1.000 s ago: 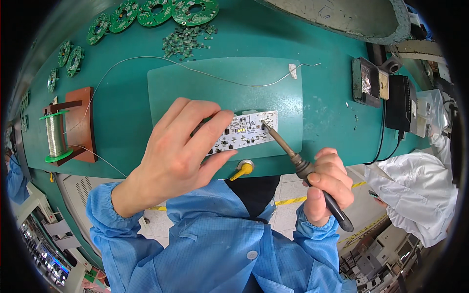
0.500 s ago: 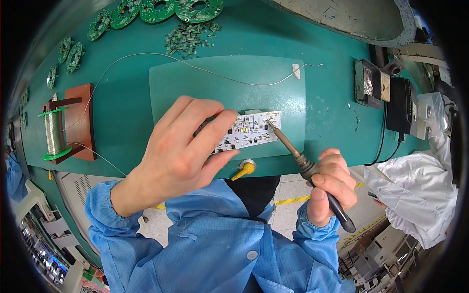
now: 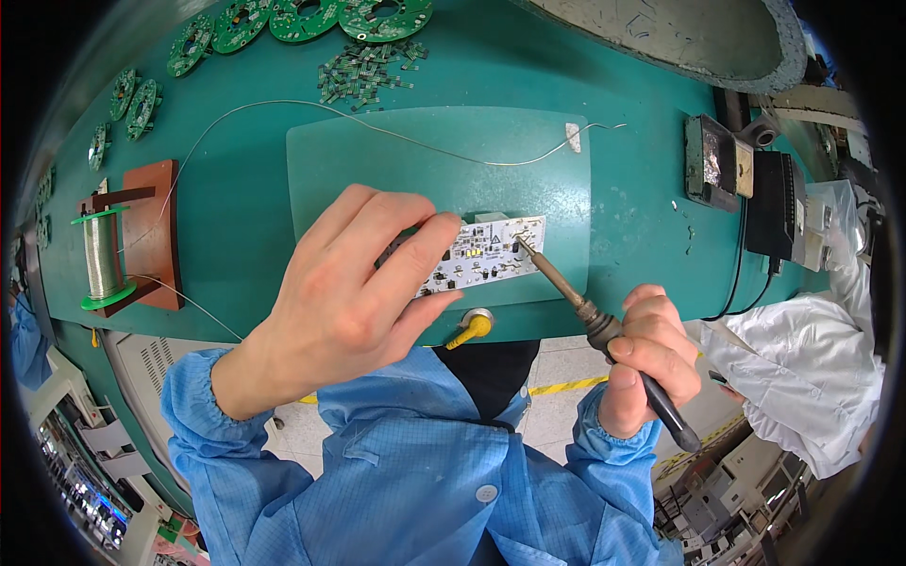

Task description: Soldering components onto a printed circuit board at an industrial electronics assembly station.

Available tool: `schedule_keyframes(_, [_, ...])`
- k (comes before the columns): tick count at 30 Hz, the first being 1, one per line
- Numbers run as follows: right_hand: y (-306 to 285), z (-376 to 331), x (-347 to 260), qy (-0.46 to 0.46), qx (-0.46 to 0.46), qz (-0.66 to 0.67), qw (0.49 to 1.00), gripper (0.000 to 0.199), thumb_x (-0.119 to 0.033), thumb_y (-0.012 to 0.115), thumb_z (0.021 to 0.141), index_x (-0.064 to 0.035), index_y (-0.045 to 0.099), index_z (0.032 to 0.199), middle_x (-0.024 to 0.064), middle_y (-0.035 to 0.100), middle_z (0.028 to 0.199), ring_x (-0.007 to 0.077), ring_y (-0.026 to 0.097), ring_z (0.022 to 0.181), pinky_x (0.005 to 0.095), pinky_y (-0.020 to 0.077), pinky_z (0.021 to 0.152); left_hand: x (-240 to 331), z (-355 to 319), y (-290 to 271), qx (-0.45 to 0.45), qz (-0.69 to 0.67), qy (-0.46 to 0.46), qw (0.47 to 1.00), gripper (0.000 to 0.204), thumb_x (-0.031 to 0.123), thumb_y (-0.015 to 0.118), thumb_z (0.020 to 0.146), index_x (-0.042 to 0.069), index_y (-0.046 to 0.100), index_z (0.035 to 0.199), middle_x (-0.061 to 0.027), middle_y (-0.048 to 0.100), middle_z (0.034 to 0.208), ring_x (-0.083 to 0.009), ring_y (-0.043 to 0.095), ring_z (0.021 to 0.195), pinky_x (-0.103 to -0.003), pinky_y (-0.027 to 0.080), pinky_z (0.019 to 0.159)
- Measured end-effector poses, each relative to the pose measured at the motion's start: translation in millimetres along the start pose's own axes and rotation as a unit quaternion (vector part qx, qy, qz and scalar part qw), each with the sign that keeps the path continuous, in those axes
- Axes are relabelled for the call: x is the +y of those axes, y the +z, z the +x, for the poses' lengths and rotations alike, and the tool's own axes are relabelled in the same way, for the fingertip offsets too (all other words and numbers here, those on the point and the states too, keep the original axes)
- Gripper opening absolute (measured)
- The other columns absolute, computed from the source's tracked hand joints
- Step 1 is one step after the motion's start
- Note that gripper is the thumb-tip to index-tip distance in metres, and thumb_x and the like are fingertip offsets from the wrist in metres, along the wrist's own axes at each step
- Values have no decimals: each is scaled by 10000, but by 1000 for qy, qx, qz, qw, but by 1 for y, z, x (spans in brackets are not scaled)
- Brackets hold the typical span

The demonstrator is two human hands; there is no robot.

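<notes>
My left hand (image 3: 354,283) is closed on a white circuit board (image 3: 486,253), its fingers along the far edge and its thumb at the near edge. Small black and yellow components dot the board's face; its left end is hidden under the hand. In my right hand (image 3: 651,363) is a soldering iron (image 3: 595,325), gripped by its dark handle and slanting up to the left. The iron's tip meets the board, or is just over it, near the right end. Beneath the board lies a translucent green mat (image 3: 377,141).
A solder wire spool (image 3: 102,257) stands on a brown holder (image 3: 156,236) at left; its wire (image 3: 425,151) arcs over the mat. Round green boards (image 3: 385,19) and a pile of small strips (image 3: 363,75) lie far left. At right are an iron stand (image 3: 713,162) and a black box (image 3: 776,203).
My right hand and the iron's handle have shifted slightly right and down, while the tip stays near the board's right end. The left hand and the board have barely moved.
</notes>
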State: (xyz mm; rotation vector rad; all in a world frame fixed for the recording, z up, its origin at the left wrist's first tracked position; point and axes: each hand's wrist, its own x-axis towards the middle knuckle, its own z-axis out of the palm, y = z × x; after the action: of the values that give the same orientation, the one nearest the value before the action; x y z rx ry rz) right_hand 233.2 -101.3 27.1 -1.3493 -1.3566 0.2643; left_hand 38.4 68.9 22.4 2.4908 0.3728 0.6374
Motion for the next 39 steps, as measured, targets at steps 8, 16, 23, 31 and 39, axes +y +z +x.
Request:
schedule_keyframes(8, [-1,29,-11,-5,-21,-14,1000,103,-91,628,633,-12,624,697,32,457,518,175,398,476,340,371,518,1,2,2,11,15,27,999,491,77,755,508,-29,575,953,-130,525,909,-261,517,723,-341,451,608])
schedule_keyframes(16, [-9,43,-19,-47,-25,-34,998,37,-44,585,677,-12,573,693,24,408,506,167,358,479,331,345,511,1,3,-2,2,9,22,1000,491,76,764,530,-26,578,972,-134,535,917,-267,528,734,-343,450,612])
schedule_keyframes(23, [-39,-14,33,101,225,-333,910,352,-209,434,930,33,506,1176,182,599,1025,245,556,958,364,408,894,2,3,-3,-8,3,1,1000,483,88,773,567,-27,578,994,-142,546,927,-274,534,736,-343,454,609])
schedule_keyframes(31, [2,-15,20,59,120,-124,983,506,-73,560,843,-17,348,1299,252,527,1185,295,565,1021,425,421,911,22,8,-1,21,54,79,995,465,100,730,516,-36,593,939,-123,540,884,-245,523,692,-341,441,590])
schedule_keyframes(39, [20,2,7,24,44,8,999,752,81,693,655,-13,330,1306,296,500,1186,243,625,879,342,524,749,47,15,-9,42,97,144,984,355,69,688,574,-51,616,899,-116,550,851,-212,531,650,-309,426,517])
